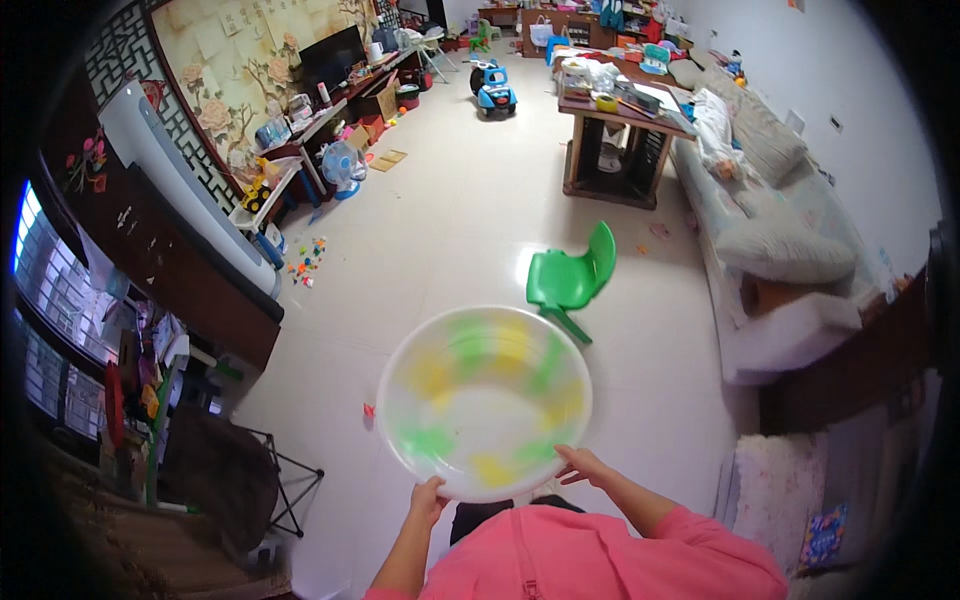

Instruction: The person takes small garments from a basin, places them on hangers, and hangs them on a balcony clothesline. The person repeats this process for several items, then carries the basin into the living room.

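A large round white plastic basin (478, 330) with blurred green and yellow patches inside is held in front of my body, above the floor. My left hand (429, 496) grips its near rim at the left, thumb up on the edge. At the near right of the rim, my right hand (582, 466) holds on too, its fingers partly under the basin. The inside of the basin shows no objects. Just beyond it on the right stands a small green plastic chair (566, 277), partly overlapped by the rim.
Small colourful toy pieces (307, 262) lie on the floor at left. A folding stool (222, 480) stands near left. Further off are a blue ride-on toy (493, 88), a cluttered dark table (625, 118) and a sofa (790, 250) along the right wall.
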Demonstrator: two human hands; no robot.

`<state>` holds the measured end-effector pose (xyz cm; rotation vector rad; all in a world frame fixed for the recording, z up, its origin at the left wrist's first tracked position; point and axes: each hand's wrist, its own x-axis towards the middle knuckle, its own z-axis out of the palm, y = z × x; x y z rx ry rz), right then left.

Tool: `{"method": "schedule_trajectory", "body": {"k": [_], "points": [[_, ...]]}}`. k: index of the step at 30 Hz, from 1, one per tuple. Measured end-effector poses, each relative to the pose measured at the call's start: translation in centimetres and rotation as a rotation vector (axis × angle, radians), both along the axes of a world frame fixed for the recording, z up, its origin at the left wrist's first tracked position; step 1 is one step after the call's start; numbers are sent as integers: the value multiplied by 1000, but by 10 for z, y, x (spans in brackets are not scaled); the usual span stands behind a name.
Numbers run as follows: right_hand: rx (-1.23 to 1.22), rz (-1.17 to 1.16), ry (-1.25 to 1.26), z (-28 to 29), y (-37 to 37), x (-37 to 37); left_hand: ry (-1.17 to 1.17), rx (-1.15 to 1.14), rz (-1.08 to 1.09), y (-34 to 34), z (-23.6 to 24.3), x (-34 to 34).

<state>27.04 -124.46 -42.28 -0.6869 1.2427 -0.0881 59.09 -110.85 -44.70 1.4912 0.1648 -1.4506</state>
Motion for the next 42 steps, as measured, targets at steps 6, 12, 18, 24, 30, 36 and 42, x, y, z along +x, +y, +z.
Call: {"method": "schedule_trajectory", "body": {"k": [6, 12, 18, 24, 30, 36, 42], "points": [[-172, -57, -8, -53, -176, 89, 95, -74, 207, -121, 1, 55], [-526, -143, 87, -45, -331, 185, 215, -139, 173, -284, -26, 153], [-497, -418, 158, -30, -472, 226, 213, -155, -19, -475, -13, 216], [-211, -608, 18, -59, -638, 257, 23, -125, -176, -693, -4, 259], [-92, -476, -42, -46, -829, 303, 37, -73, -78, -864, 14, 300], [-89, -317, -23, -20, -984, 364, 56, -74, 19, -986, -1, 353], [-36, -308, -90, -63, -1151, 430, 41, -122, -24, -1155, -25, 430]]}}
